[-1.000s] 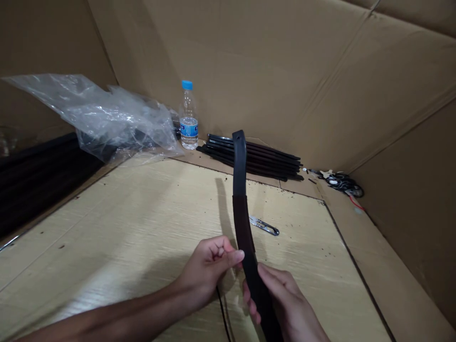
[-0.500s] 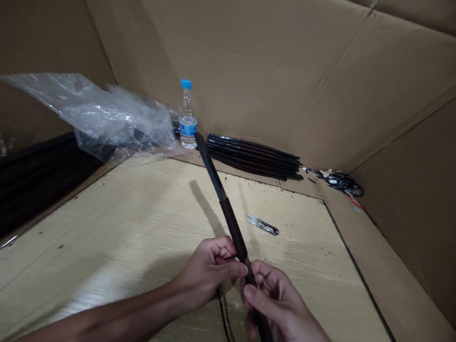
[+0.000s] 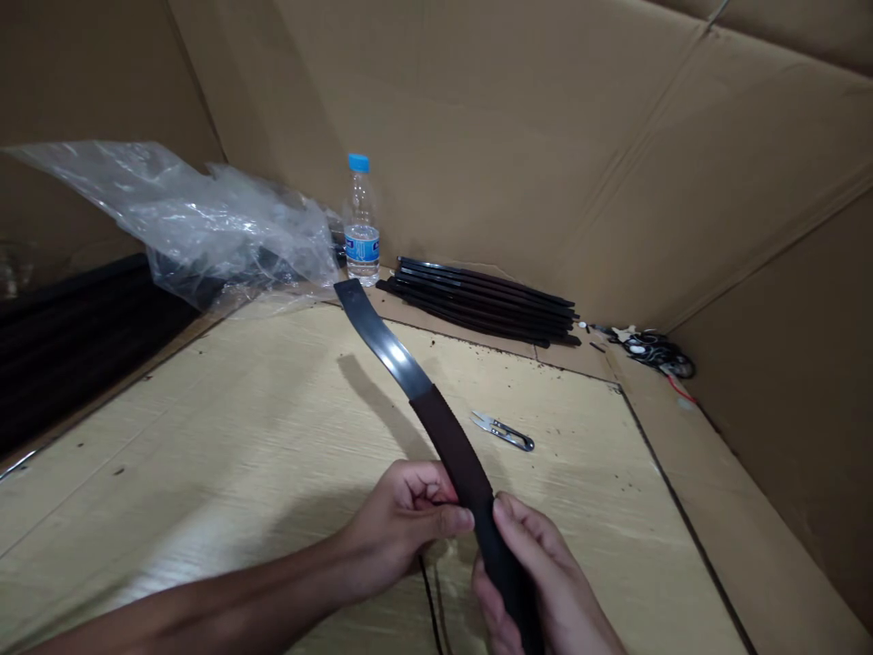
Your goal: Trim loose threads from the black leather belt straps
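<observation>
Your right hand [image 3: 552, 573] grips the curved strip [image 3: 450, 439] while your left hand [image 3: 396, 523] pinches the thin cord [image 3: 429, 596], apparently mid-wrap, so the next turn likely needs even tension.

The room was dim, darkest at the left. The table [image 3: 273, 391] was brighter, with a pale shine on its near left. A white gleam sat on the black strip [image 3: 388, 350], and its soft shadow fell left. The plastic bag [image 3: 225, 218] twinkled. Tiny letters on the bottle [image 3: 361, 218] looked fuzzy.
</observation>
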{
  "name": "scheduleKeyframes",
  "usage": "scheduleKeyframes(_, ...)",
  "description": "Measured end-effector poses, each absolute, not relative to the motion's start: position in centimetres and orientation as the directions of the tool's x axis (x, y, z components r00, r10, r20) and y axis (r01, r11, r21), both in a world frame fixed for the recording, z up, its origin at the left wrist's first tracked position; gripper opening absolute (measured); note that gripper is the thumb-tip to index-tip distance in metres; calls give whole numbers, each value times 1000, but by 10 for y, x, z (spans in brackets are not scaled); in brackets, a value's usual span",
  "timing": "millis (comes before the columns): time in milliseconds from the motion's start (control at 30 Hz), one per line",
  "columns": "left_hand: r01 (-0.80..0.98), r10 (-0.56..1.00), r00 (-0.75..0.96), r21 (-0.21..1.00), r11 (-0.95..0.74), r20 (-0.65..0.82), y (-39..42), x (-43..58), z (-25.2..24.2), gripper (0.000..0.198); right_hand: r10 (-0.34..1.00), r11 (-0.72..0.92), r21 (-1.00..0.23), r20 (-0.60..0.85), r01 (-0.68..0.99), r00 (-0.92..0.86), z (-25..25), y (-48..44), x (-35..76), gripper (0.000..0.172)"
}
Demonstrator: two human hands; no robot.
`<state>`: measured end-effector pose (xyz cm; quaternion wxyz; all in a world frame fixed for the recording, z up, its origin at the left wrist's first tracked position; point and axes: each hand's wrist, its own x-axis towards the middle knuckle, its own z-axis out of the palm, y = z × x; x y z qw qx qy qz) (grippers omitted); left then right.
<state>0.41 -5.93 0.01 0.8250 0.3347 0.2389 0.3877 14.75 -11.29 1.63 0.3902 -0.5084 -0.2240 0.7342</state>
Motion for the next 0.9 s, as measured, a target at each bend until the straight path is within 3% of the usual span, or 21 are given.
scheduleKeyframes(333, -275, 852, 478, 886, 374, -212, -58, 3, -2, 52, 779, -615, -722, -618, -318, -106, 18, -108, 147, 55)
scheduleKeyframes(533, -283, 826, 504, 855, 435, -253, -55, 1, 1, 50, 815, -533, -736, -579, -417, -20, 22, -110, 145, 54)
scheduleKeyframes(900, -379, 866, 441, 826, 418, -236, -60, 4, -4, 45, 852, -487, -717, -515, -499, -91, 14, -113, 143, 50)
